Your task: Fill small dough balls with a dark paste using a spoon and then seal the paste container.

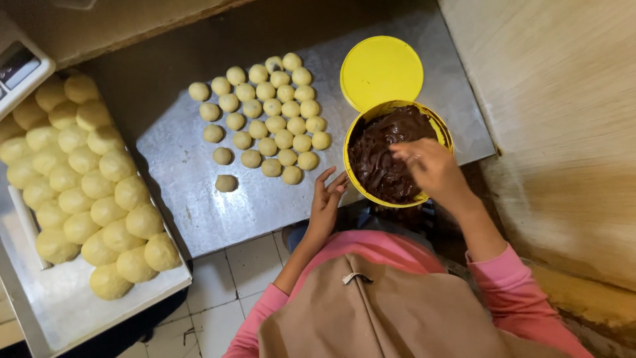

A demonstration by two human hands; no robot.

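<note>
A round yellow tub (358, 192) of dark chocolate paste (381, 156) stands at the near right of a steel worktop (185, 172). My right hand (429, 171) reaches into the tub, fingertips in the paste. My left hand (326, 202) rests open against the tub's left rim, fingers spread. Several small dough balls (268, 109) lie in rows on the steel, left of the tub. One flatter dough piece (226, 183) lies apart from them, nearer to me.
The tub's yellow lid (381, 69) lies just behind it. A metal tray (46, 298) at the left holds several larger dough balls (79, 176). A scale (16, 66) sits at the far left corner. A pale wall (563, 119) runs along the right. White floor tiles (238, 278) show below.
</note>
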